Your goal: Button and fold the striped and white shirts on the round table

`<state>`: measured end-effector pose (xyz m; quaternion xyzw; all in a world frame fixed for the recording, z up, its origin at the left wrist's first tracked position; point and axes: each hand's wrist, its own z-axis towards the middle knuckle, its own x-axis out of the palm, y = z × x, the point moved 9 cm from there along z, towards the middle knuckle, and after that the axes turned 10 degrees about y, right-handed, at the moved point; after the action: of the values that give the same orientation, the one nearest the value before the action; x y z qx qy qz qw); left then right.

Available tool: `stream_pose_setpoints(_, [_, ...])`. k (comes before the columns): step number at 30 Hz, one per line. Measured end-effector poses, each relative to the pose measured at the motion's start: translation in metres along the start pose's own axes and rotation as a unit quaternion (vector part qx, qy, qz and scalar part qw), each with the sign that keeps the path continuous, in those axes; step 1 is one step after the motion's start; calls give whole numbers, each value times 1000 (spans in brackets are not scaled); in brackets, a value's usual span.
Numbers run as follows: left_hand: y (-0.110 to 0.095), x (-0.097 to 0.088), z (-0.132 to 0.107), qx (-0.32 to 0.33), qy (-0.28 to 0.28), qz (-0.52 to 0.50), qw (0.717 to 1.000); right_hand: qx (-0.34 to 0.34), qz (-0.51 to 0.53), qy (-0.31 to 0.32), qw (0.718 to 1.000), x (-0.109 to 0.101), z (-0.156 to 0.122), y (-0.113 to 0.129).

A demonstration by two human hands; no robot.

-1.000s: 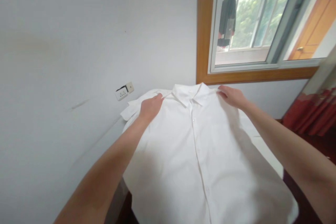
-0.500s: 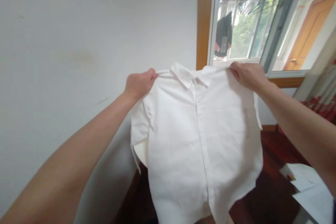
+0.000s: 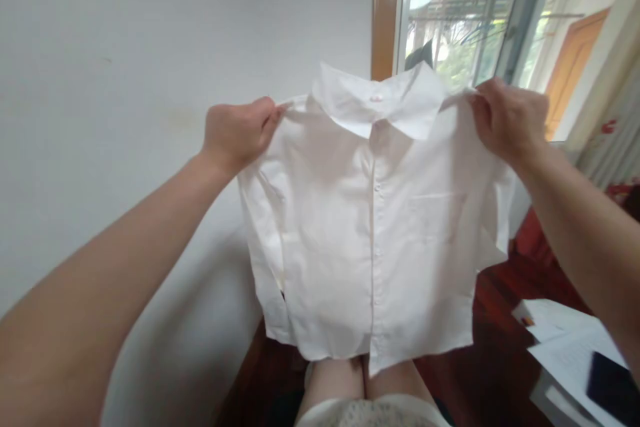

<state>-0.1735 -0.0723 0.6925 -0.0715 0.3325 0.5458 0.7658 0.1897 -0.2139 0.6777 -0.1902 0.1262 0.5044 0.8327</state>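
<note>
A white button-up shirt point(image 3: 335, 233) hangs spread out in front of me, its front facing me. The collar stands up between my hands, and a chest pocket shows on the right side. My left hand point(image 3: 240, 130) is closed on one shoulder of the shirt. On the other shoulder, my right hand point(image 3: 510, 117) pinches the cloth. Both sleeves drop down at the sides, and the lower hem hangs just above my legs point(image 3: 337, 383).
A pale wall point(image 3: 125, 80) runs along the left. Behind the shirt is a window with a wooden frame point(image 3: 385, 13). White papers point(image 3: 565, 320) and a dark flat object point(image 3: 610, 387) lie at the lower right, above a dark red floor point(image 3: 495, 307). A curtain point(image 3: 605, 127) hangs at right.
Both hands have risen and moved farther apart with the shirt. Its collar now stands up and opens, and the hem has swung up so that my legs show below it.
</note>
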Motion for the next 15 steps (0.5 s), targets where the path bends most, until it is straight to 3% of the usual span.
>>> stream_pose_setpoints(3, [6,-27,-1,20,-23,31,999,-31,-32,-31,999,-33,10,-8])
stream_pose_setpoints(6, [12,-21,11,37,-22,68,997,-47,-56,-37,997,-36,31,-9])
stream_pose_setpoints(8, [16,4,27,47,-29,82,995,-57,-66,-29,996,-14,48,-1])
stream_pose_setpoints(12, [22,70,54,55,-31,73,995,-71,-89,1,993,56,66,17])
stream_pose_setpoints(15, [11,89,58,71,1,57,996,-78,-92,23,992,88,58,18])
